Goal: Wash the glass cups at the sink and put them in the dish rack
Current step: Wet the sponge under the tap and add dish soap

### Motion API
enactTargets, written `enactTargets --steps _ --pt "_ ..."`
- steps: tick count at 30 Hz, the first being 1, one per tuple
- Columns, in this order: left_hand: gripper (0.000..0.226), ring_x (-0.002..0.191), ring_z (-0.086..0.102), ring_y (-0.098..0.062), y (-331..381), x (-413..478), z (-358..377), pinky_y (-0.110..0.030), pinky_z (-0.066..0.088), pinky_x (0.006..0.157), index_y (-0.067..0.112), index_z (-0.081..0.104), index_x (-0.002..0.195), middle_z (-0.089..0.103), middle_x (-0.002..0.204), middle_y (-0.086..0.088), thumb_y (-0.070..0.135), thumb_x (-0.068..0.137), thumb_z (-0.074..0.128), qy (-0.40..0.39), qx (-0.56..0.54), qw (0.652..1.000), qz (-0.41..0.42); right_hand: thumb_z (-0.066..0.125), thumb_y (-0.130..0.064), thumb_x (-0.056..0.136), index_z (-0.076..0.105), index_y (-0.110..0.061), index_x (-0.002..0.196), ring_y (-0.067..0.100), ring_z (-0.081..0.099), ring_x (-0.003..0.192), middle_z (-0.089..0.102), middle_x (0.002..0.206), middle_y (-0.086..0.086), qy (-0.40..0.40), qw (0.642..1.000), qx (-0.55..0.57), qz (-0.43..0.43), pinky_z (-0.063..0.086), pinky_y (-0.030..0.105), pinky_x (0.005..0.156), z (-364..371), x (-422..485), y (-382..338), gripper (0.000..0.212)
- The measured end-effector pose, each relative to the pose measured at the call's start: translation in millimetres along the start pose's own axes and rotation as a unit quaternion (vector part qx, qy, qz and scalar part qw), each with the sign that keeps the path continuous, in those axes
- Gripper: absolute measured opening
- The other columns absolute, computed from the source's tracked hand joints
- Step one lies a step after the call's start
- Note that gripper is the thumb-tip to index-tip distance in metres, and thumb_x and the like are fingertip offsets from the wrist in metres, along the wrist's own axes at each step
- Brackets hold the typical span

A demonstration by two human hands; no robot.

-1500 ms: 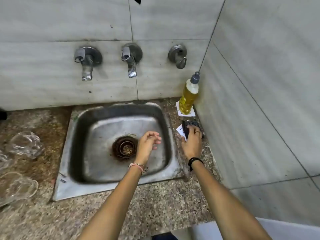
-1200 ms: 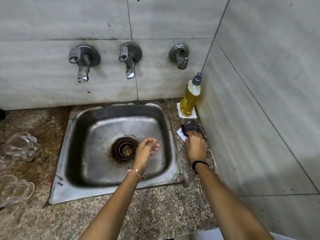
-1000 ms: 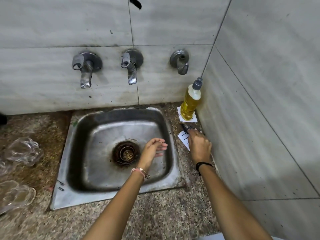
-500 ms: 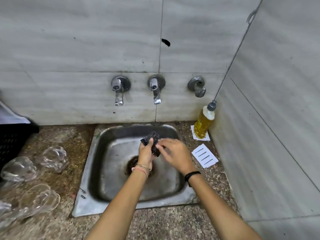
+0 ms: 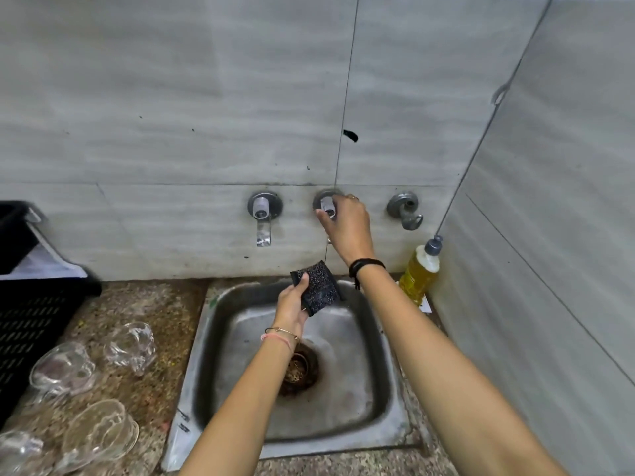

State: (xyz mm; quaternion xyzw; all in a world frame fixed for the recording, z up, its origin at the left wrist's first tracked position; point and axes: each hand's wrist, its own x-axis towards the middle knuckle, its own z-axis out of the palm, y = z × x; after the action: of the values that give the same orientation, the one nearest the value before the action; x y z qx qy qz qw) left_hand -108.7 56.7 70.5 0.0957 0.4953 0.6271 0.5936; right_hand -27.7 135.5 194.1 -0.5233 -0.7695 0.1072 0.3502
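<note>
A speckled stone counter holds a steel sink, set against a grey tiled wall. A black dish rack sits at the far left. Glass cups lie on the counter between rack and sink. Over the basin, the left hand pinches a dark scrub pad between thumb and fingers. The right hand curls around the middle tap on the wall.

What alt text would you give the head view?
Right hand grips the middle wall tap while the left hand holds a dark scrub pad over the steel sink. Glass cups sit on the counter at left beside a black dish rack.
</note>
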Motion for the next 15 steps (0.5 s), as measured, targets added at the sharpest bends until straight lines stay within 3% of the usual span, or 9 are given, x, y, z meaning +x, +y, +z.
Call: enactTargets --steps 4,9,11,15 --pt "0.036 0.090 0.063 -0.027 7.0 9.3 0.7 -0.043 0.053 0.082 -0.010 0.053 0.121 0.058 0.122 -0.025 0.016 0.095 0.054 -0.014 -0.002 1.000 -0.008 0.057 -0.017 0.094 0.066 -0.004 0.109 0.027 0.055 0.109 0.062 0.113 0.014 -0.050 0.997 -0.051 -0.021 0.038 0.027 0.086 -7.7 7.7 -8.2 0.022" --pt "0.017 0.085 0.063 -0.024 11.7 14.6 7.9 -0.034 0.057 0.068 -0.002 0.060 0.098 0.058 0.123 -0.026 0.013 0.095 0.053 -0.035 -0.001 0.999 -0.018 0.053 -0.001 0.091 0.065 -0.002 0.107 0.032 0.056 0.104 0.060 0.112 0.016 -0.126 0.983 -0.120 -0.054 0.042 0.033 0.083 -16.4 21.0 2.5 0.020" --pt "0.017 0.086 0.063 -0.024 10.9 17.8 9.6 -0.034 0.057 0.071 -0.002 0.060 0.098 0.058 0.123 -0.026 0.013 0.095 0.054 -0.040 -0.002 0.999 -0.023 0.049 0.007 0.089 0.066 -0.006 0.114 0.032 0.057 0.106 0.064 0.113 0.015 -0.138 0.983 -0.096 -0.070 0.043 0.033 0.084 -21.7 27.9 13.6 0.033" --pt "0.019 0.088 0.064 -0.024 9.6 24.2 9.1 -0.036 0.054 0.082 -0.005 0.061 0.102 0.061 0.117 -0.023 0.011 0.092 0.058 -0.050 -0.007 0.998 -0.033 0.044 0.012 0.091 0.065 -0.008 0.121 0.023 0.059 0.112 0.065 0.122 0.010 -0.167 0.984 -0.012 -0.066 0.038 0.013 0.084 -31.8 36.7 23.8 0.042"
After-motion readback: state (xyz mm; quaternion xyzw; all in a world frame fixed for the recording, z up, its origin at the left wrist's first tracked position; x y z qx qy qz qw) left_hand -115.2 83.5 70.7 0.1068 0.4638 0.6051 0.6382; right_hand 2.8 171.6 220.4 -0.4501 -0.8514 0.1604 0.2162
